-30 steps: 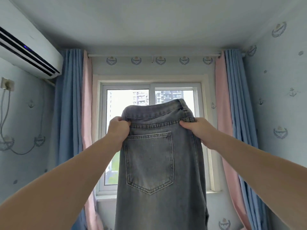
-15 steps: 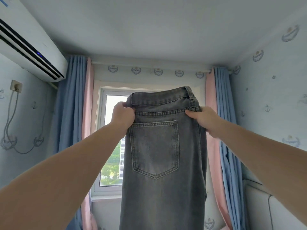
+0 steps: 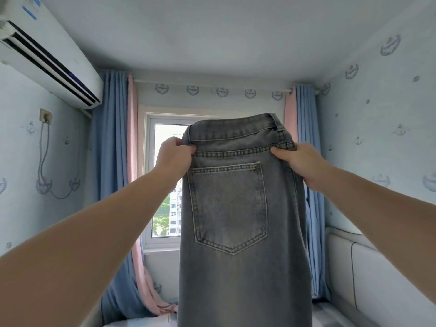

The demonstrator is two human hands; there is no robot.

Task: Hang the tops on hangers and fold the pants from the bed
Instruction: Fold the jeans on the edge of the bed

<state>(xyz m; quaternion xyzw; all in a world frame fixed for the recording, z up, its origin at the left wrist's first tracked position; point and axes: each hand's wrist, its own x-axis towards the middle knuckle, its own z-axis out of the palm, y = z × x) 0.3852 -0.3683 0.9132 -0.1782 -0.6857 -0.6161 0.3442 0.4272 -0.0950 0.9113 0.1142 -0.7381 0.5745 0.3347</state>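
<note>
Blue-curtained window (image 3: 165,180) behind: faded grey denim jeans (image 3: 236,208) held aloft, waistband (image 3: 236,135) pinched by left hand (image 3: 175,156), right hand (image 3: 299,161); crosswise fold judged next.

Daylight enters through the window (image 3: 165,180) just off centre toward 9 o'clock; its upper pane is blown out to near white; the room reads evenly bright, soft and cool-toned, with faint, diffuse shadows; the jeans (image 3: 236,267) hang backlit, their facing side a flat, muted grey; the left forearm (image 3: 82,244) at 7 o'clock and the right forearm (image 3: 377,208) at 4 o'clock look soft and slightly blurred; wide-angle distortion bows the air conditioner (image 3: 54,57) at 10 o'clock and stretches the wall at 2 o'clock.
</note>
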